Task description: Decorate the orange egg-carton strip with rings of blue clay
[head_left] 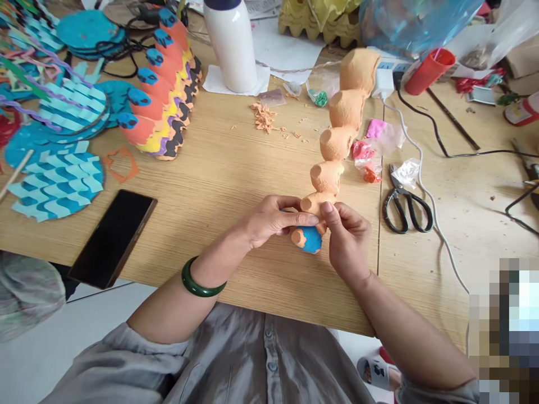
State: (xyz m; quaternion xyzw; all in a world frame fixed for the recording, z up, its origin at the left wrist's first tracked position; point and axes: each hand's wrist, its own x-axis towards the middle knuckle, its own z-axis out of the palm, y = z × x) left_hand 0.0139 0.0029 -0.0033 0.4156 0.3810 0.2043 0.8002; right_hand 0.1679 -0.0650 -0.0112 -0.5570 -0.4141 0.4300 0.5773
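A long orange piece made of several rounded bumps runs from the upper right of the desk down to my hands. Its nearest bump has a blue coating with an orange tip. My left hand, a dark green bangle on its wrist, closes on the piece from the left, fingers laid across it just above the blue part. From the right, my right hand pinches the same piece between thumb and curled fingers. The undersides of the fingers are hidden.
Black-handled scissors and a white cable lie to the right. A phone rests at the left front edge. Behind stand a white bottle and a painted bumpy piece. Orange scraps lie mid-desk.
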